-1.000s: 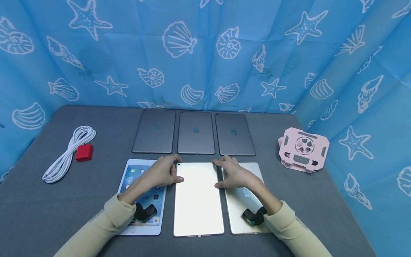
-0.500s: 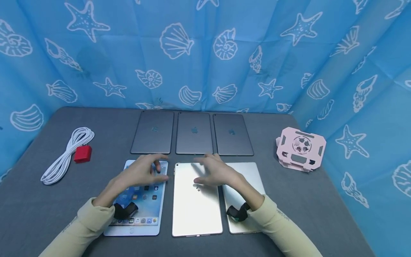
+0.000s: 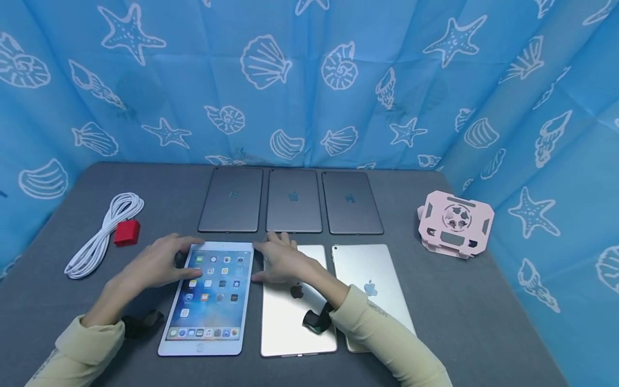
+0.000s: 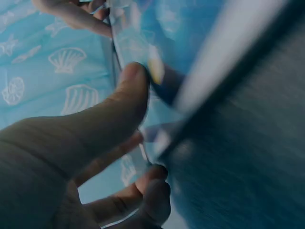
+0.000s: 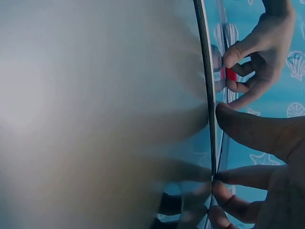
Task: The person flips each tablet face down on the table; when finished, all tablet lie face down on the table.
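Observation:
A white-framed tablet [image 3: 208, 306] lies face up with its screen lit. My left hand [image 3: 157, 263] is at its upper left corner, the index finger reaching to the top edge and the thumb over the left side. Across from it, my right hand [image 3: 285, 260] has fingertips along the upper right edge. That hand and wrist overlap a silver tablet [image 3: 280, 333], lying face down in the middle. Another silver tablet [image 3: 360, 266] lies right of that, partly under the right forearm. The right wrist view shows my right thumb and fingers [image 5: 243, 126] just past a tablet's thin edge [image 5: 209, 86].
Three dark grey tablets, at left [image 3: 232, 215], middle [image 3: 294, 215] and right [image 3: 355, 217], lie face down in a back row. A coiled white cable [image 3: 101, 236] and a red block [image 3: 127, 232] lie at left. A pink slotted stand [image 3: 454, 223] sits at right. A blue curtain [image 3: 309, 80] hangs behind.
Both hands have moved left, from the upper corners of the middle silver tablet to those of the lit tablet. The silver tablet's back is now partly uncovered; the tablets lie about where they were.

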The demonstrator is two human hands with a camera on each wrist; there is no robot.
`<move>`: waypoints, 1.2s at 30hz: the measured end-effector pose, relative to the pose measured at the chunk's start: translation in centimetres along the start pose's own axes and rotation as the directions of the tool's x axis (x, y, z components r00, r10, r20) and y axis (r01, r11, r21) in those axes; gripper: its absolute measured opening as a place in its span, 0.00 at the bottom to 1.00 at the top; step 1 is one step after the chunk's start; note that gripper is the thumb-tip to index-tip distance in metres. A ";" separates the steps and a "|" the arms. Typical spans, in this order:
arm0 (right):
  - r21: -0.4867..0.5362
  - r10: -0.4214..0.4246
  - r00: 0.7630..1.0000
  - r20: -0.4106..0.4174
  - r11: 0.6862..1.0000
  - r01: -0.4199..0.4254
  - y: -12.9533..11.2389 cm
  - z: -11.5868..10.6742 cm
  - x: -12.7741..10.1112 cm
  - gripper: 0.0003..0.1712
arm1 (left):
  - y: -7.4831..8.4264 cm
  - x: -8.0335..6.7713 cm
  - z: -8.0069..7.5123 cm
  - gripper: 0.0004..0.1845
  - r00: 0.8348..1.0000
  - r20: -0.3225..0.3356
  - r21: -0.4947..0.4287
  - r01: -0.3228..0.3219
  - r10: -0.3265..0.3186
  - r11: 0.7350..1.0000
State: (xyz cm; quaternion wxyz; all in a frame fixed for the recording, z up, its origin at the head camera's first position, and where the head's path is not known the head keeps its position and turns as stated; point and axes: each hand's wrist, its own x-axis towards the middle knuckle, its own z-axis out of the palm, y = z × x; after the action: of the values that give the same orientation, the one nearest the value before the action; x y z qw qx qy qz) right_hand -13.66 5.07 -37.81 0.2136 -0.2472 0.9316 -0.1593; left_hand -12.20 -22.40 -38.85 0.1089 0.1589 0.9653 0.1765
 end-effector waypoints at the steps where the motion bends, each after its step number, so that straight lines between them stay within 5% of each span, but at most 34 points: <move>1: -0.017 -0.002 1.000 0.002 1.000 0.002 -0.2 0.0 0.2 0.46 | -0.3 -0.1 0.1 0.41 1.000 0.004 -0.004 0.001 -0.001 1.000; 9: -0.020 0.022 1.000 0.012 1.000 -0.022 -0.2 0.1 1.2 0.50 | -1.0 0.0 0.4 0.46 1.000 0.014 -0.025 -0.023 0.023 0.999; 17: 0.201 0.061 0.998 -0.026 0.978 -0.054 0.3 0.0 1.9 0.40 | -0.3 -0.2 0.5 0.44 0.998 0.054 -0.063 0.034 -0.031 0.997; 24: 0.291 0.093 0.996 0.011 0.952 -0.093 0.5 -0.2 2.5 0.37 | 0.6 -0.2 0.4 0.44 0.994 0.075 -0.057 0.081 -0.076 0.995; 28: 0.454 0.097 0.992 0.076 0.883 -0.121 1.0 -0.6 2.8 0.33 | 0.7 -0.1 0.2 0.44 0.992 0.096 -0.060 0.085 -0.079 0.995; 36: 0.773 -0.027 0.992 0.126 0.630 -0.081 1.7 -1.4 3.0 0.37 | 0.4 -0.1 -0.4 0.45 0.984 0.163 -0.073 0.091 -0.078 0.993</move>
State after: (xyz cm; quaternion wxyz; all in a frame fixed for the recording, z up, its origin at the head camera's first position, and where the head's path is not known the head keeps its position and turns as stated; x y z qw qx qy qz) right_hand -17.36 5.13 -38.22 0.3594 -0.1270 0.7607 -0.5254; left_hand -12.08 -22.16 -38.31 0.1995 0.1271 0.9514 0.1971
